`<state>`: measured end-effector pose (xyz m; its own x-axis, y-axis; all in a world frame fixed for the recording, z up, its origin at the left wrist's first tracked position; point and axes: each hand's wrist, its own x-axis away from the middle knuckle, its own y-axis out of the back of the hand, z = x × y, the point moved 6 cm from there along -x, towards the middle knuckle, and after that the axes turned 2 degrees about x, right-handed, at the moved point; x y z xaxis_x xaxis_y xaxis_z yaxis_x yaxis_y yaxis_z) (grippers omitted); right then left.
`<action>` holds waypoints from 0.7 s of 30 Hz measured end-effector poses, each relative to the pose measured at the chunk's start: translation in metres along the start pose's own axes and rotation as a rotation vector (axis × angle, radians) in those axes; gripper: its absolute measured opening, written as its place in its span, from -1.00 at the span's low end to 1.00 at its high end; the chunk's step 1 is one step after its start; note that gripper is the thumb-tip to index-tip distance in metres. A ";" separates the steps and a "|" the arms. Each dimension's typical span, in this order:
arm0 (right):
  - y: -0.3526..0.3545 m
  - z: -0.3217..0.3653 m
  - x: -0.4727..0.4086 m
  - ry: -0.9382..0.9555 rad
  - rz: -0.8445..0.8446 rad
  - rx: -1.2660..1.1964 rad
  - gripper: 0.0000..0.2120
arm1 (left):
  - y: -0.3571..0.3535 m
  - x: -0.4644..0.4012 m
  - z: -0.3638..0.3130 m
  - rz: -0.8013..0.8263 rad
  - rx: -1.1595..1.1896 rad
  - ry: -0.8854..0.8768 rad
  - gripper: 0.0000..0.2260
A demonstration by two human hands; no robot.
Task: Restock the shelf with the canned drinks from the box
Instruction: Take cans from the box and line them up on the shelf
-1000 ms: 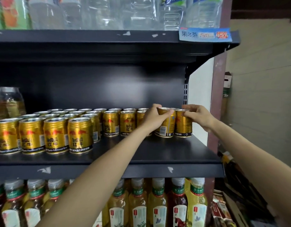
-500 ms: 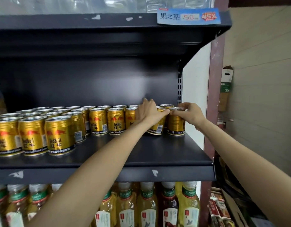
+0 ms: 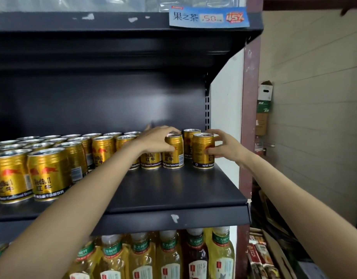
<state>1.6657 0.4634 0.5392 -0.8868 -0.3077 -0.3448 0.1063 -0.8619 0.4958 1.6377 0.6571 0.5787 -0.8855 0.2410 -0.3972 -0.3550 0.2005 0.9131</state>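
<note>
Rows of gold drink cans (image 3: 46,172) stand on the dark metal shelf (image 3: 173,190). My left hand (image 3: 156,140) curls over a gold can (image 3: 173,152) near the right end of the back rows, with its thumb on the can's front. My right hand (image 3: 223,147) grips the rightmost gold can (image 3: 202,151) from its right side; the can stands upright on the shelf. Another can (image 3: 188,141) stands behind these two. The box is out of view.
Bottled tea (image 3: 169,256) fills the shelf below. The upper shelf edge carries a blue price tag (image 3: 208,17). A dark red post (image 3: 250,117) borders the shelf on the right, with a cardboard carton (image 3: 264,109) and stacked goods (image 3: 262,258) beyond it.
The two cans have been set apart on the shelf. My right hand slid from the top of its can to its side, and my left hand shifted left onto its can.
</note>
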 end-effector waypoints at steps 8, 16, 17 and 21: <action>-0.017 0.012 -0.004 0.031 -0.180 0.180 -0.32 | -0.004 0.006 0.006 -0.063 -0.198 -0.112 -0.40; -0.028 0.011 -0.020 -0.001 -0.202 0.235 -0.32 | -0.010 0.008 0.006 -0.115 -0.255 -0.072 -0.39; -0.029 0.010 -0.020 0.002 -0.179 0.198 -0.32 | -0.009 0.009 0.006 -0.115 -0.249 -0.070 -0.38; -0.030 0.000 -0.015 0.002 0.025 -0.093 -0.17 | -0.010 0.010 0.004 -0.139 -0.229 -0.076 -0.31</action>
<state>1.6756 0.4936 0.5295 -0.8824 -0.3306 -0.3347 0.1703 -0.8877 0.4278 1.6332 0.6614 0.5650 -0.8016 0.2985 -0.5180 -0.5377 0.0189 0.8429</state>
